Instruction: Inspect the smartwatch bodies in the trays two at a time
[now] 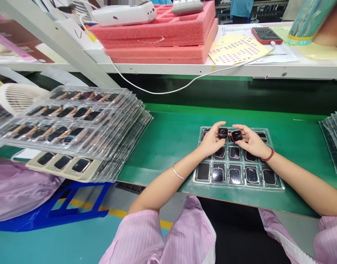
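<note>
Over the far rows of a clear plastic tray, each of my hands holds a small square watch. My left hand grips one watch by its edges, its dark screen showing small lit marks. Beside it, my right hand has its fingers around another watch, which is slightly tilted. The two watches are close together. In the tray's near row lie several watches with dark glossy faces, and the near left compartment holds no watch. My hands partly hide the far row.
Stacked trays of watches stand at the left, with a cream tray low beside them. More clear trays are at the right edge. A white cable droops from the shelf, which carries red foam and a phone.
</note>
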`<state>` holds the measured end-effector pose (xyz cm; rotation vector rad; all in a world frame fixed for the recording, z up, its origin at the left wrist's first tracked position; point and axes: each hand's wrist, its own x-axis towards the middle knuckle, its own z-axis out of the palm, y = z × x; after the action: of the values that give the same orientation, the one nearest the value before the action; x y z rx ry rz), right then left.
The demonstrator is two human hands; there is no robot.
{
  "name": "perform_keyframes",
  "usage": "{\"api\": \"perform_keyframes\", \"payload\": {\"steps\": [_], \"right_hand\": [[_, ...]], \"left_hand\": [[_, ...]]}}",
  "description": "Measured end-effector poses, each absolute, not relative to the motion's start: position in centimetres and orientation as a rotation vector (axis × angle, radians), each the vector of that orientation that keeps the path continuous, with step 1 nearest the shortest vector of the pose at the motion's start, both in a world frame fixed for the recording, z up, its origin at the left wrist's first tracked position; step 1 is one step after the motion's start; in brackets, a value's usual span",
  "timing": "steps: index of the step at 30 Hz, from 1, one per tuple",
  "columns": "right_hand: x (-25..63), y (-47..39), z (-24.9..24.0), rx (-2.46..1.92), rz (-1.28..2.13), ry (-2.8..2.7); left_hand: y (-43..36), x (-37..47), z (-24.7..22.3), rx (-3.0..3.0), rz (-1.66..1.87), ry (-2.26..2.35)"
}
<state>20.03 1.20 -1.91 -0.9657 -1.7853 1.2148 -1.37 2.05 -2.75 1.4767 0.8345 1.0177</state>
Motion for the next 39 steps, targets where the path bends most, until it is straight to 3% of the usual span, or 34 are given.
{"api": "perform_keyframes", "payload": {"steps": [10, 19, 29, 39], "right_hand": [[19.9, 1.2, -1.6, -0.992, 1.422, -1.475], [21.8, 3.0, -0.3, -0.924, 1.927, -0.967], [21.0, 2.3, -1.3, -0.876, 1.656, -1.333], [20.0, 0.8, -1.7, -1.032, 1.104, -1.774]], "left_hand": [[2.4, -1.3, -2.3, 1.202, 0.999, 0.753], [3.1, -2.2, -1.0, 0.824, 0.793, 0.628], [2.9, -1.8, -2.3, 1.075, 0.912, 0.692], [2.1, -1.3, -2.8, 1.428, 0.958, 0.725]]}}
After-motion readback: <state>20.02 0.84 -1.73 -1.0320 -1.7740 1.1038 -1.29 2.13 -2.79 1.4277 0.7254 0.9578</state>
